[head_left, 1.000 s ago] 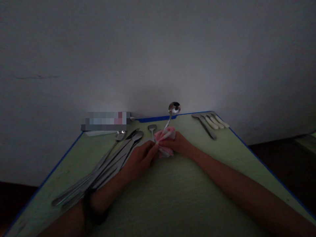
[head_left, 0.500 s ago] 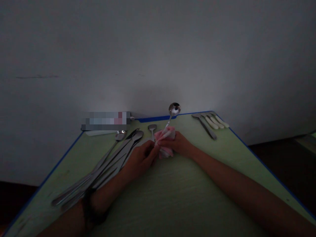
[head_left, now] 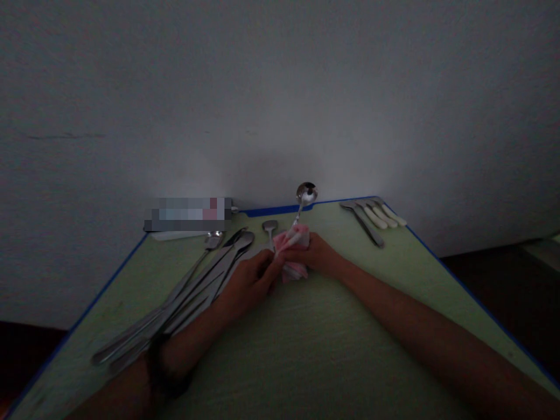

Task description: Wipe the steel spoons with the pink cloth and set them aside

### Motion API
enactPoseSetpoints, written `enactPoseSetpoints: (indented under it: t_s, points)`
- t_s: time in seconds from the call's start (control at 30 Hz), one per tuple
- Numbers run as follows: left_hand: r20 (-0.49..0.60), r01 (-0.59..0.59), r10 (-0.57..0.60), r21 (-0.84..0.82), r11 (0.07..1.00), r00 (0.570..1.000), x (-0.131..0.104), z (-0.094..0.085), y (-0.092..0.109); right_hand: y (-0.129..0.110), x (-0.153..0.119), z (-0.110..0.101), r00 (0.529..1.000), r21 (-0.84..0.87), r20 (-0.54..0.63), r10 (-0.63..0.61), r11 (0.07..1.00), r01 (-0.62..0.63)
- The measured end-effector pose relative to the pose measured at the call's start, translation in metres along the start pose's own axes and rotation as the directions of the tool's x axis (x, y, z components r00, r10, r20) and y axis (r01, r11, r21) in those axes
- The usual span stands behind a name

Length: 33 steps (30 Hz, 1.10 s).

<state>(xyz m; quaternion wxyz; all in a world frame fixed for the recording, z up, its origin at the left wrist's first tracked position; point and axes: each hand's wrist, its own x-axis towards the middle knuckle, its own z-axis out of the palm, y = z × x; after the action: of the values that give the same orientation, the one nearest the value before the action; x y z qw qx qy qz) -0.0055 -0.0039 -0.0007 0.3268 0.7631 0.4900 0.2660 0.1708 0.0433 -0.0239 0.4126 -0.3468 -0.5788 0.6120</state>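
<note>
A shiny ladle (head_left: 307, 193) points up and away from me, its round bowl in front of the wall. A pink-and-white cloth (head_left: 294, 236) is wrapped around its handle. My right hand (head_left: 311, 254) is closed on the cloth, pressing it around the handle. My left hand (head_left: 257, 273) is closed at the lower end of the handle, touching the cloth; its grip hides that end. Just beyond my left fingers lies a small flat-headed metal utensil (head_left: 270, 226), partly covered by the hand.
Several long metal spoons and utensils (head_left: 184, 291) lie left, partly under my left forearm. At the back right are a dark-handled fork (head_left: 367, 226) and several white-handled pieces (head_left: 385, 216). A blurred-out package (head_left: 188, 214) sits at the back left. The green table (head_left: 306, 350) meets a wall (head_left: 280, 87).
The ladle's bowl has shifted slightly to the left, and the cloth has turned a little with it. Both hands stay almost in the same place.
</note>
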Motion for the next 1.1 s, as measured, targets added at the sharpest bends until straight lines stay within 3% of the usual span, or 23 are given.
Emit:
enactPoseSetpoints:
  t_s: [0.3, 0.57, 0.67, 0.73, 0.87, 0.97, 1.1]
  points:
    - [0.02, -0.013, 0.014, -0.055, 0.998, 1.0, 0.0, 0.001, -0.003, 0.013, 0.005, -0.003, 0.999, 0.231, 0.049, 0.003, 0.973, -0.014]
    - [0.023, -0.018, 0.018, 0.01, 1.0, 1.0, 0.001, 0.002, -0.001, 0.013, 0.005, -0.004, 0.996, 0.233, 0.085, -0.022, 0.972, 0.002]
    - [0.029, -0.023, 0.023, 0.021, 1.0, 0.999, 0.001, 0.0, 0.001, 0.012, 0.006, -0.002, 1.0, 0.274, 0.017, 0.001, 0.962, -0.006]
    - [0.039, -0.02, 0.018, 0.051, 0.998, 0.999, 0.001, -0.001, 0.002, 0.011, 0.008, 0.0, 0.995, 0.351, -0.095, 0.03, 0.936, 0.006]
    - [0.072, -0.044, 0.035, 0.129, 0.991, 0.997, 0.001, 0.0, 0.001, 0.006, 0.013, 0.002, 0.945, 0.506, -0.322, 0.065, 0.855, 0.114]
    - [0.089, -0.058, 0.045, 0.147, 0.987, 0.995, 0.0, 0.001, -0.001, 0.002, 0.014, 0.002, 0.931, 0.53, -0.357, 0.075, 0.837, 0.136]
    - [0.132, -0.069, 0.059, 0.075, 0.995, 0.99, -0.003, 0.001, 0.0, 0.001, 0.01, 0.002, 0.956, 0.519, -0.288, 0.054, 0.848, 0.109]
